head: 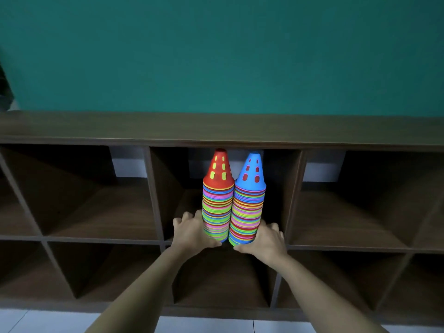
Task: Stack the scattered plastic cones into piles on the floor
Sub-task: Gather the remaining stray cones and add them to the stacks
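Gripping two stacks at their bases, one in each hand. My left hand (192,233) is curled round the lowest rims of the red-capped stack of plastic cones (217,203), fingers behind and thumb across the front. My right hand (263,239) holds the blue-capped stack of plastic cones (248,207) the same way.

Both stacks stand upright, side by side and touching, in the middle compartment of the upper row of a dark brown wooden cubby shelf (216,128), with their bases at its front edge. I cannot tell whether the bases rest on the compartment board.

The nested rims are tightly packed, banded green, pink, orange, yellow and blue. Slots in the red top cone show yellow beneath; slots in the blue top cone show red. Both tips reach close under the shelf's top board.

A teal wall (216,56) rises behind the shelf, and pale floor tiles (204,325) lie below it.
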